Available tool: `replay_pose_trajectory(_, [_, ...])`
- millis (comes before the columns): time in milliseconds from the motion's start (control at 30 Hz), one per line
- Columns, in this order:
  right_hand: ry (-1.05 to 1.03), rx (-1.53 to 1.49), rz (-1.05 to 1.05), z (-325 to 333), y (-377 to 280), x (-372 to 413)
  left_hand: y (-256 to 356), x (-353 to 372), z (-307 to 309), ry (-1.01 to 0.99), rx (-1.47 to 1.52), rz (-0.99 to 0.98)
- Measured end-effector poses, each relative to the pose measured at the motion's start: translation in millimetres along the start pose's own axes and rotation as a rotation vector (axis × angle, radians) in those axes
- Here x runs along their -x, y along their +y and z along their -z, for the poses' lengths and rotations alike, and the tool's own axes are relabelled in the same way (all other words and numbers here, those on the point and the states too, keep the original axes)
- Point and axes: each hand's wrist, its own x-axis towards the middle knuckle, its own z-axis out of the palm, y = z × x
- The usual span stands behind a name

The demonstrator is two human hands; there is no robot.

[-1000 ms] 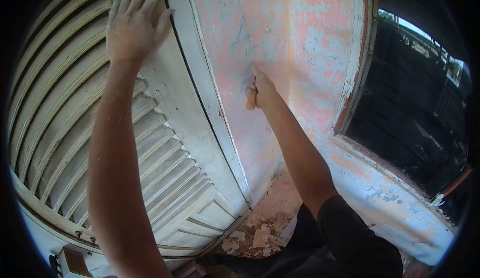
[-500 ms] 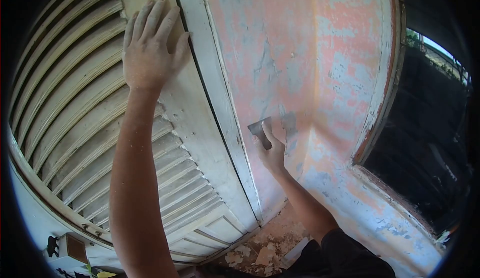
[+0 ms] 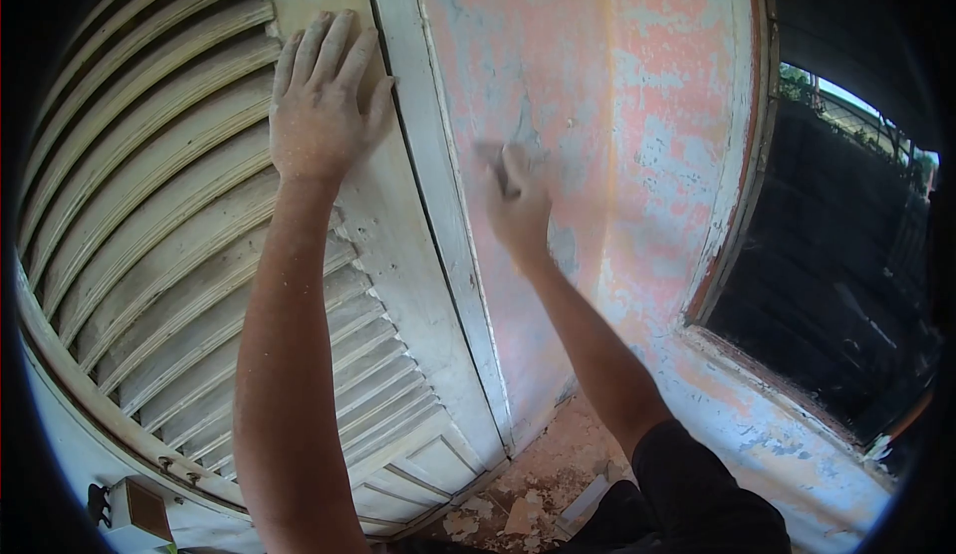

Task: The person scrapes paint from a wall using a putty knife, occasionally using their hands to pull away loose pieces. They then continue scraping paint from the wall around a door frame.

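Note:
My left hand lies flat against the upright edge board of a white louvered shutter, fingers stretched upward and dusted pale. My right hand grips a flat grey scraper, blurred by motion, with the thumb along it. The blade is up against the pink wall, whose paint is patchy and flaked down to bluish grey. A bare grey patch shows just below the right hand.
A dark window opening with a worn frame is at the right. Paint flakes litter the floor below the wall. At the lower left stands a small box-like object.
My right hand has moved up the wall with the scraper. My left hand stays flat on the shutter board. The view has shifted slightly.

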Motion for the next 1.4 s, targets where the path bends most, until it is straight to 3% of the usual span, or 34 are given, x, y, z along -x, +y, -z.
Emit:
replay_pose_trajectory(67, [0.081, 0.084, 0.099, 0, -12, -53, 0, 2, -2, 0.006, 0.021, 0.013])
replay_pose_trajectory(133, [-0.011, -0.062, -0.242, 10, -22, -98, -1, 2, -2, 0.013, 0.016, 0.004])
replay_pose_trajectory(167, [-0.009, -0.06, -0.245, 23, -36, -106, 0, 2, -1, 0.012, 0.019, 0.003])
replay_pose_trajectory(233, [-0.251, -0.012, -0.668, 46, -66, -119, 0, 1, 0, 0.02, 0.034, 0.003])
replay_pose_trajectory(333, [-0.299, -0.085, -0.558, 63, -62, -82, 0, -1, 2, 0.019, 0.064, 0.0])
replay_pose_trajectory(400, [-0.227, -0.06, -0.085, 53, -17, -36, 0, -5, 4, 0.04, 0.041, 0.004])
replay_pose_trajectory(433, [-0.152, 0.093, 0.098, 43, 12, -11, 0, -6, 6, 0.025, 0.044, 0.005])
replay_pose_trajectory(467, [-0.14, 0.037, -0.036, 38, 28, 23, 1, -6, 7, 0.003, 0.047, 0.008])
replay_pose_trajectory(533, [-0.144, -0.001, -0.055, 45, 32, 73, 2, -8, 7, 0.01, 0.04, 0.004])
replay_pose_trajectory(600, [-0.316, 0.011, -0.243, 58, 34, 110, 4, -8, 6, 0.01, 0.01, 0.007])
replay_pose_trajectory(733, [-0.224, -0.046, -0.264, 58, 46, 148, 4, -9, 6, 0.029, 0.007, -0.039])
replay_pose_trajectory(800, [-0.374, 0.018, -0.38, 61, 43, 150, 7, -10, 6, 0.033, 0.004, -0.063])
replay_pose_trajectory(867, [-0.257, -0.033, -0.286, 56, 44, 153, 5, -11, 5, 0.042, -0.017, -0.063])
replay_pose_trajectory(1067, [-0.307, 0.017, -0.307, 56, 46, 158, 2, -8, 1, 0.049, -0.007, -0.048])
replay_pose_trajectory(1167, [-0.269, 0.117, -0.223, 54, 42, 164, 2, -3, 2, 0.024, -0.007, -0.026])
replay_pose_trajectory(1233, [-0.37, 0.283, -0.377, 57, 34, 165, 1, -1, 3, 0.015, 0.003, -0.005])
replay_pose_trajectory(1400, [-0.361, 0.386, -0.312, 60, 30, 161, 0, 0, 6, -0.048, -0.023, -0.021])
